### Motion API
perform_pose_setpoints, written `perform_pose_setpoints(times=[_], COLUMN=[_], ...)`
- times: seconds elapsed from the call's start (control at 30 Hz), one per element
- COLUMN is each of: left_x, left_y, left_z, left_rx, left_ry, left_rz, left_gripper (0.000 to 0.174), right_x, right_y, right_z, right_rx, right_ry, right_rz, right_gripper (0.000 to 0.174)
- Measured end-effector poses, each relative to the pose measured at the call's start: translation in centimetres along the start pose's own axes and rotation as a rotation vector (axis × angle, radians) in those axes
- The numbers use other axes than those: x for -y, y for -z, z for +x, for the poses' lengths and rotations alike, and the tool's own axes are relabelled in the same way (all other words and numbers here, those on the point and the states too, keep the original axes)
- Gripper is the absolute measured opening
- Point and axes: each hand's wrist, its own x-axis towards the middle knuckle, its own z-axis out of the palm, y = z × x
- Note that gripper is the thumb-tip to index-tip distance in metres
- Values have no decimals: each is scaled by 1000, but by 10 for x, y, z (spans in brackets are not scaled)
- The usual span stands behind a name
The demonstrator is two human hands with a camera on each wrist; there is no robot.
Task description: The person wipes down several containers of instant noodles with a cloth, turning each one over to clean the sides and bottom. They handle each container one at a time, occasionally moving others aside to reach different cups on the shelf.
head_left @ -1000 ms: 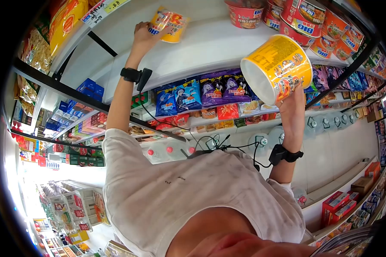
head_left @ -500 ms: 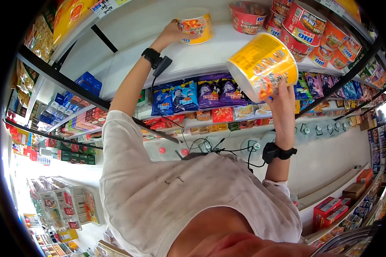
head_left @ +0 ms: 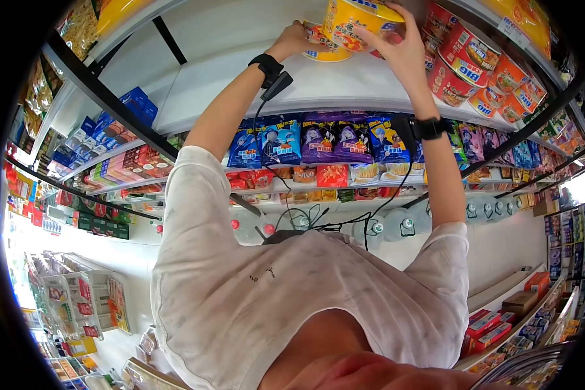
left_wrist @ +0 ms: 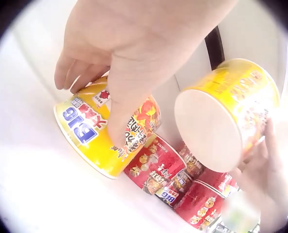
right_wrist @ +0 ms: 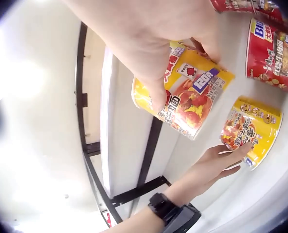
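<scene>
On the white shelf [head_left: 221,84] stands a yellow noodle tub [head_left: 328,56] [left_wrist: 88,133] [right_wrist: 260,128], gripped around its side by my left hand [head_left: 294,41] [left_wrist: 129,53] [right_wrist: 207,169]. My right hand [head_left: 402,51] [left_wrist: 263,187] [right_wrist: 156,41] holds a second yellow tub [head_left: 352,25] [left_wrist: 241,99] [right_wrist: 195,97], thumb and fingers on opposite sides. In the head view this tub overlaps the first; the left wrist view shows it tilted, its pale end facing the camera, with a gap between the tubs.
Red noodle tubs [head_left: 465,55] [left_wrist: 156,162] [right_wrist: 272,56] stand to the right on the shelf, some stacked, with orange ones [head_left: 507,75] beyond. Blue and purple snack bags [head_left: 318,140] line the level below. Black shelf posts [head_left: 110,97] rise at left and right.
My left hand and its tub have moved right along the shelf. My right hand has lifted its tub up and left from in front of the shelf to above it, turning it.
</scene>
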Motion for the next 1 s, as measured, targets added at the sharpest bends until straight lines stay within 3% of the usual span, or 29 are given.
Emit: perform_pose_setpoints(times=[0.23, 0.3, 0.43, 0.53, 0.8, 0.9, 1.0], left_x=[-12, -22, -31, -32, -15, -20, -28], left_y=[2, 8, 7, 7, -19, -16, 4], left_z=[-18, -25, -30, -29, -15, -15, -21], left_rx=[-69, -52, -63, -65, -125, -112, 28], left_ry=[39, -5, 92, 116, 60, 77, 63], left_rz=[-62, -85, -6, -19, -52, 2, -219], left_gripper=[101, 99, 98, 100, 101, 100, 99], right_x=[-55, -64, -78, -94, -126, -122, -115], right_y=[-52, -61, -72, -79, -85, -83, -85], right_z=[40, 48, 61, 69, 70, 69, 68], right_rx=[44, 65, 71, 154, 139, 200, 197], right_ry=[163, 97, -32, -36, -53, -141, -129], right_rz=[199, 200, 132, 277, 11, 78, 154], right_gripper=[88, 90, 93, 96, 105, 105, 104])
